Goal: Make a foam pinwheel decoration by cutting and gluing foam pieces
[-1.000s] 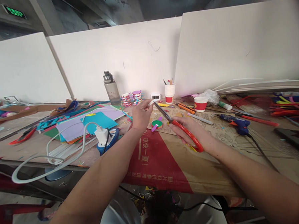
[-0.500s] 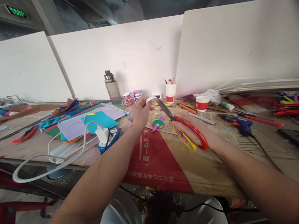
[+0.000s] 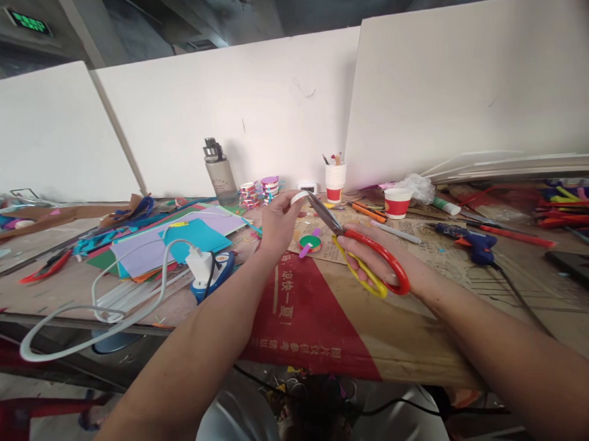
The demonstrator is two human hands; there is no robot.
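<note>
Your left hand (image 3: 275, 225) pinches a small white strip (image 3: 299, 197) above the table (image 3: 428, 319), held up near the far cups. Your right hand (image 3: 376, 262) grips the scissors (image 3: 362, 250), fingers through the red and yellow handles, blades slightly parted with tips at the strip. Step in hand, by my reading: cutting the strip. Next move calls for holding the strip taut and squaring the blades across it before closing. Green disc (image 3: 310, 243) lies below.

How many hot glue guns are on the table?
2. One blue glue gun lies left of the left hand, by a white plug; another blue glue gun lies at right. Clutter may hide more.
</note>
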